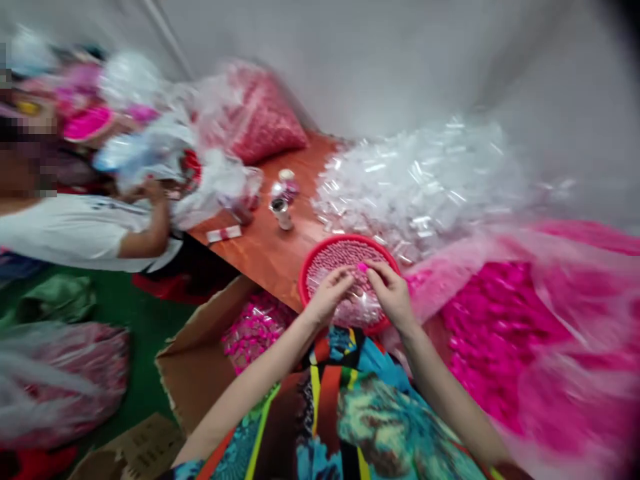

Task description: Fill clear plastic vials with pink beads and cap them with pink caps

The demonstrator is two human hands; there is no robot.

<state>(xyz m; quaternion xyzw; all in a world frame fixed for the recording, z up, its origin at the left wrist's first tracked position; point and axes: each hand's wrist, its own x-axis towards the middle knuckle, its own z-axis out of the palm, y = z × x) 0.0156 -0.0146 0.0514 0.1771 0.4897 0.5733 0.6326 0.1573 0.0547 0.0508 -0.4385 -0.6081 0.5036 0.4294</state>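
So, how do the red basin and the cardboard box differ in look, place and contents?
The red basin is round; the cardboard box is brown and flat-walled. The basin sits under the left hand and the right hand; the box stands lower, on the person's left. The basin holds pale pink beads, the box brighter pink pieces. Both are open-topped and hold small pink things.

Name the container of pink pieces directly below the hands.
The round red basin, beneath both the left hand and right hand; the cardboard box is left of it, the pink plastic bag right.
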